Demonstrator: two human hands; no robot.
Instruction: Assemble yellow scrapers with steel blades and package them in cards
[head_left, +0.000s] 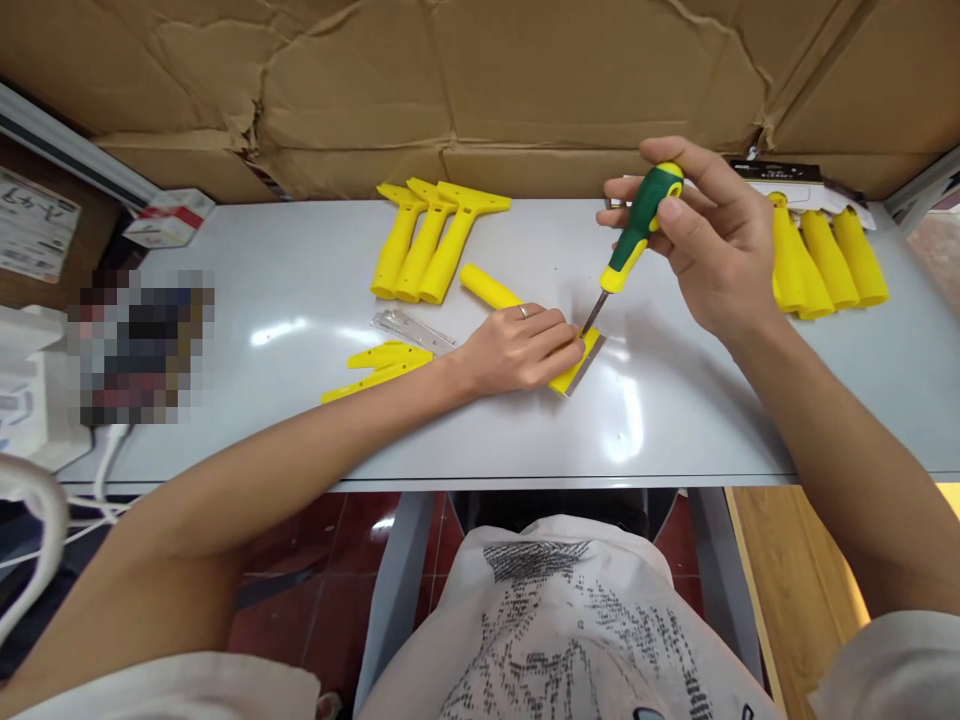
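Observation:
My left hand [521, 350] is closed over the head of a yellow scraper [487, 287] and holds it down on the tabletop. The scraper's handle points to the upper left, and a thin metal blade [586, 366] shows along its lower right edge. In my right hand [712, 240] is a screwdriver [646, 220] with a green and yellow handle, gripped between thumb and fingers. Its shaft slants down to the scraper head beside my left fingertips. Whether the tip sits in a screw is too small to tell.
Behind my left hand lie several yellow scraper handles [439, 245], metal blades [411, 328] and yellow clamp plates [386, 368]. At the right, more yellow scrapers [829, 260] rest beside a package [802, 185]. A small box [171, 218] stands back left; cardboard [480, 90] lines the rear edge.

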